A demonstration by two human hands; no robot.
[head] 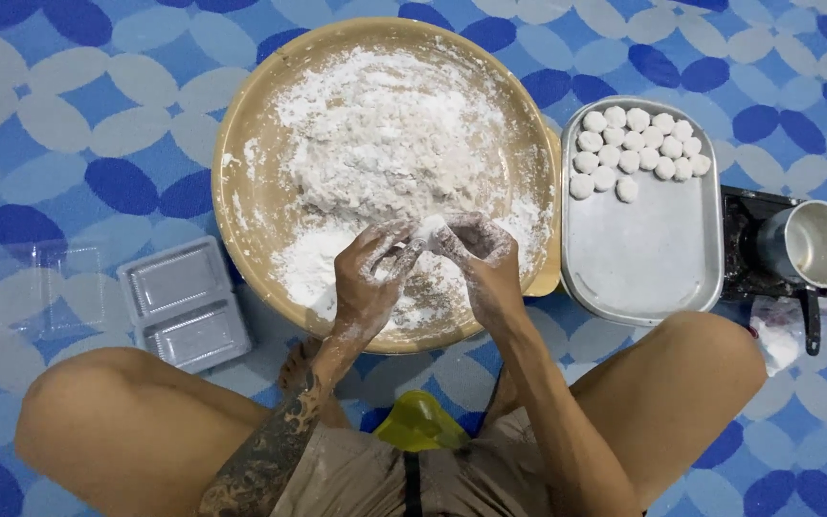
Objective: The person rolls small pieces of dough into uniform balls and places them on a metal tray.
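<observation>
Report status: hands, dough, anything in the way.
Left hand and right hand pinch one dough piece over the floured basin. Dough balls fill tray's far end. Nothing obstructing.

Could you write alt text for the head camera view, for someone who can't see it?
Seated cross-legged on a blue patterned mat, a person's floury left hand and right hand pinch a piece of dough over a wide tan basin of floured dough. A metal tray at right holds white dough balls.
</observation>
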